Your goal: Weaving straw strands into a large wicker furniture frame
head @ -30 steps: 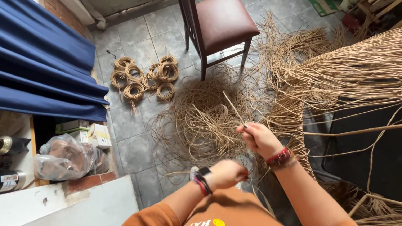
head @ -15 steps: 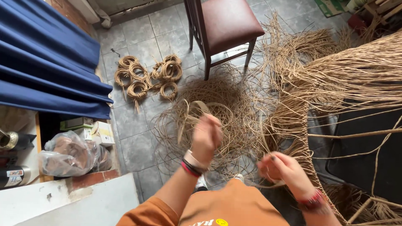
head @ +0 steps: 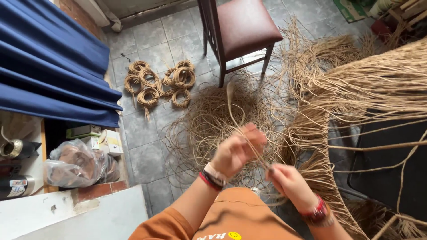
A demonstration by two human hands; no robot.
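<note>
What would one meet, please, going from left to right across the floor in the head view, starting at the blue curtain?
Blue curtain → small tied coils of fibre → loose tangled fibre pile → chair with a dark red seat → large draped bundle of long fibres.

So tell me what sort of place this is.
Probably a home craft workshop for weaving: loose tan fibre strands heaped on the grey tiled floor, finished small coiled fibre bundles, and both hands working one strand.

Small white-and-yellow carton stood on floor beneath blue curtain, beside flat green box; clear plastic bag just left; labelled dark can far left.
</note>
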